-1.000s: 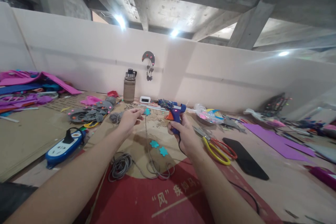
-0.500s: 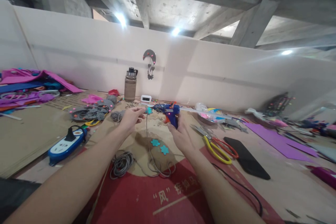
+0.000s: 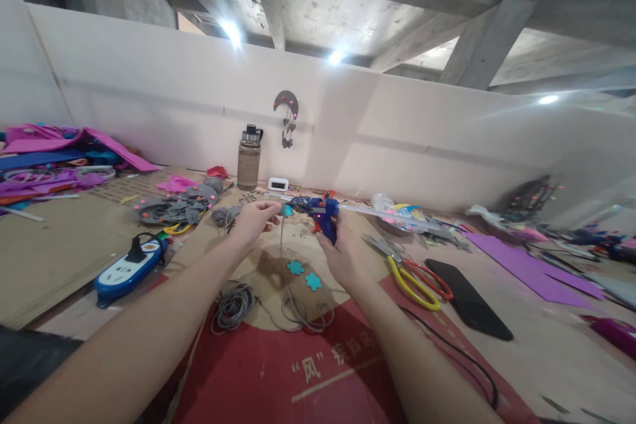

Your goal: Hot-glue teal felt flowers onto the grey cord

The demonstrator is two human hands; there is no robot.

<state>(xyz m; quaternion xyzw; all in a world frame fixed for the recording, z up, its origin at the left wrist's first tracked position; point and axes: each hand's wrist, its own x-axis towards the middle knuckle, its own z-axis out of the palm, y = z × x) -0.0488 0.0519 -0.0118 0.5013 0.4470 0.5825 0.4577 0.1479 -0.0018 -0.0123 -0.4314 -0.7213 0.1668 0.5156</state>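
Observation:
Between the fingertips of my left hand (image 3: pixel 253 222) is a small teal felt cutout (image 3: pixel 287 211), with a grey cord (image 3: pixel 282 238) hanging down from it. My right hand (image 3: pixel 342 255) is wrapped round the handle of a blue glue gun (image 3: pixel 322 212), a clear glue stick (image 3: pixel 362 211) jutting from its back. The gun's nozzle points left and sits right at the teal piece; whether they touch I cannot tell. Below, on the board, lie a teal snowflake-shaped cutout (image 3: pixel 313 281) and another teal cutout (image 3: pixel 295 267), near a coil of grey cord (image 3: pixel 233 307).
Scissors with yellow and red handles (image 3: pixel 412 285) lie right of my right hand, beside a black phone (image 3: pixel 467 301). At left are a blue power strip (image 3: pixel 130 271) and grey felt pieces (image 3: pixel 173 205). A water bottle (image 3: pixel 249 162) stands by the wall.
The view has shifted slightly. My left hand and the glue gun keep nearly the same pose, with the nozzle now overlapping the top of the teal cutout.

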